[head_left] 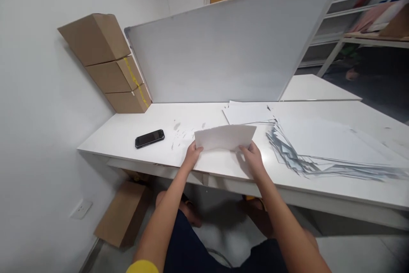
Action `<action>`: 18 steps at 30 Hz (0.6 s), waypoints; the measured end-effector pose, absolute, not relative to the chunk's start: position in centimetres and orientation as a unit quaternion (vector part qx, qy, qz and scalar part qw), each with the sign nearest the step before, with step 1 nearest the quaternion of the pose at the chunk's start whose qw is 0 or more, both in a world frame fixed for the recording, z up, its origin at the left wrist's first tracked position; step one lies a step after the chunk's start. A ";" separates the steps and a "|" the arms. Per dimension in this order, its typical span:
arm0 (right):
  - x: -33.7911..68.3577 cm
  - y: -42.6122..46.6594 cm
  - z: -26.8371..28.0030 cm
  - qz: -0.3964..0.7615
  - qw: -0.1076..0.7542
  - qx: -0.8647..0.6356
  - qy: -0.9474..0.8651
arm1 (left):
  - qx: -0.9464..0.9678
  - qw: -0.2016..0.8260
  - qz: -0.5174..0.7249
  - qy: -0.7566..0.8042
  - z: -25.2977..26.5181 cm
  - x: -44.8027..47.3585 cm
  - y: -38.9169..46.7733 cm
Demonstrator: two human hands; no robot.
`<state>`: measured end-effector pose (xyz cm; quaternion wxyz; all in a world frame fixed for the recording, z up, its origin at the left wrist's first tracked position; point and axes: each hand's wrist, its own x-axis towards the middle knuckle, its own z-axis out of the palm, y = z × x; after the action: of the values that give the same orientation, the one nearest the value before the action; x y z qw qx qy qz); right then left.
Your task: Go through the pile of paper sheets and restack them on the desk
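Note:
A white sheet of paper (225, 136) is held up on its long edge above the front of the white table, slightly bowed. My left hand (193, 155) grips its lower left end, thumb on the near face. At the lower right end my right hand (252, 156) pinches it the same way. The fingers behind the sheet are partly hidden. A smaller stack of white paper (247, 113) lies just beyond it. To the right of my right hand spreads a large, uneven pile of paper (332, 141).
A black phone (149, 138) lies on the table (121, 136) at left. Stacked cardboard boxes (105, 43) stand by the wall. A whiteboard (217, 51) rises along the back edge. Another cardboard box (123, 213) sits on the floor below. Shelving (358, 9) stands at far right.

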<state>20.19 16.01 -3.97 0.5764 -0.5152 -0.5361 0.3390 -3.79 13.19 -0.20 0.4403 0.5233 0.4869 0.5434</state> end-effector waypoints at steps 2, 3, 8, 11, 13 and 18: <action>20.0 15.3 -3.1 0.353 0.575 -0.527 -0.517 | 0.523 0.444 0.556 0.469 0.8 -3.7 12.5; 20.0 14.8 -2.8 0.355 0.572 -0.535 -0.511 | 0.521 0.446 0.567 0.456 1.2 -3.7 12.2; 21.7 10.7 -2.5 0.303 0.490 -0.616 -0.537 | 0.478 0.447 0.612 0.444 1.7 -3.9 12.0; 23.1 9.0 -2.4 0.267 0.416 -0.671 -0.553 | 0.479 0.426 0.590 0.491 1.5 -3.9 12.4; 23.7 8.7 -1.9 0.252 0.397 -0.687 -0.554 | 0.515 0.396 0.568 0.506 1.4 -3.8 12.6; 24.3 10.1 -0.5 0.239 0.371 -0.702 -0.559 | 0.652 0.290 0.478 0.513 1.3 -3.5 12.5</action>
<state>24.34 10.07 -0.49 0.3705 -0.7022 -0.5590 0.2391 -3.53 12.47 1.27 0.2895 0.6521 0.5127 0.4776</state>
